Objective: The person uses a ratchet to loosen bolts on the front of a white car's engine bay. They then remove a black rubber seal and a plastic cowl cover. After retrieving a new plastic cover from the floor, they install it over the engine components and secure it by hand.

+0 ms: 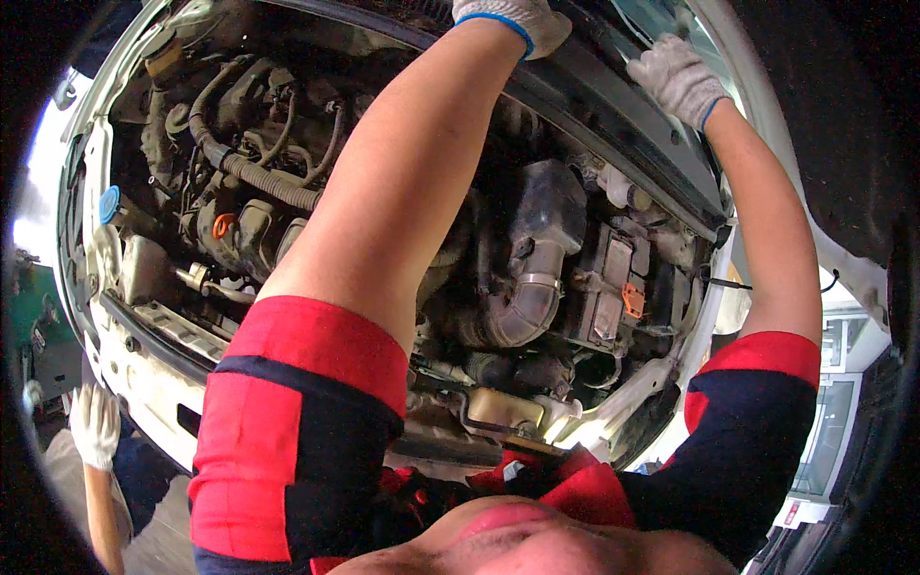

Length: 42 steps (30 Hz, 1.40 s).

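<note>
Both my arms reach over the open engine bay toward the base of the windshield. My left hand (517, 24), in a white knit glove with a blue cuff, is at the top edge above the black cowl panel (613, 120). Its fingers are mostly cut off or hidden, so their grip does not show. My right hand (678, 81), gloved the same way, is at the cowl's far right end by the windshield glass. Its fingers are bent together near a thin strip there; what they hold, if anything, is too small to make out.
Below my arms lie the dusty engine (249, 220), a black air box (551, 201), a ribbed intake pipe (522, 311) and the battery (606, 278). A blue cap (110, 204) sits at the left. Another person's gloved hand (94, 426) shows beyond the left fender.
</note>
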Available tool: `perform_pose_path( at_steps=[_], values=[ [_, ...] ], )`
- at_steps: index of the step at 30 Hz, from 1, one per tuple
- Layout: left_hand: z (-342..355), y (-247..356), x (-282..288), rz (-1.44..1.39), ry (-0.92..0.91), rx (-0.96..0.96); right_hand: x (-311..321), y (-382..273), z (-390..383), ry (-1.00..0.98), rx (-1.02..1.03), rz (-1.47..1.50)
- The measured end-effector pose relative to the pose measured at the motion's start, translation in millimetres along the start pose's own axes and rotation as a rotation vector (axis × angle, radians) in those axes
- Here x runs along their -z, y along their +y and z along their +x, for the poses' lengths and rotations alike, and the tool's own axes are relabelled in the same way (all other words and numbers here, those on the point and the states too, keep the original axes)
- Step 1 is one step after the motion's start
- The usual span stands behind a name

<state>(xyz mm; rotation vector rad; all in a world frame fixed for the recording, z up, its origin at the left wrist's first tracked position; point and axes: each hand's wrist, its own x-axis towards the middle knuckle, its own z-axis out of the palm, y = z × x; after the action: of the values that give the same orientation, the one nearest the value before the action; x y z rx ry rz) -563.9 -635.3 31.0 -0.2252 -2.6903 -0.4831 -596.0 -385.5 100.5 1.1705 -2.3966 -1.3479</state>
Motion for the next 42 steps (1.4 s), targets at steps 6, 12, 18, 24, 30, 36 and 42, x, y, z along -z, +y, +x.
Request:
perform_pose_path(
  at_steps=[6, 12, 18, 24, 30, 36, 42],
  values=[
    [6, 5, 7, 0.049, -0.066, 0.027, -26, 11, 18, 0.096, -0.112, -0.106],
    [6, 8, 6, 0.138, 0.022, -0.013, -37, 17, 17, 0.067, -0.003, -0.138],
    [6, 2, 4, 0.056, -0.049, -0.004, -44, 20, -7, 0.144, -0.126, 0.071],
    [10, 3, 1, 0.031, -0.047, -0.024, -23, 25, 13, 0.144, 0.233, -0.253],
    [10, -2, -1, 0.016, -0.025, -0.047, -17, 5, 4, -0.183, -0.365, 0.121],
    [9, -2, 9, 0.007, -0.086, -0.038, -30, -18, 0, -0.013, -0.778, 0.488],
    [6, -2, 13, 0.039, -0.156, 0.014, -12, -12, 16, -0.537, -0.23, -0.1]
  ],
)
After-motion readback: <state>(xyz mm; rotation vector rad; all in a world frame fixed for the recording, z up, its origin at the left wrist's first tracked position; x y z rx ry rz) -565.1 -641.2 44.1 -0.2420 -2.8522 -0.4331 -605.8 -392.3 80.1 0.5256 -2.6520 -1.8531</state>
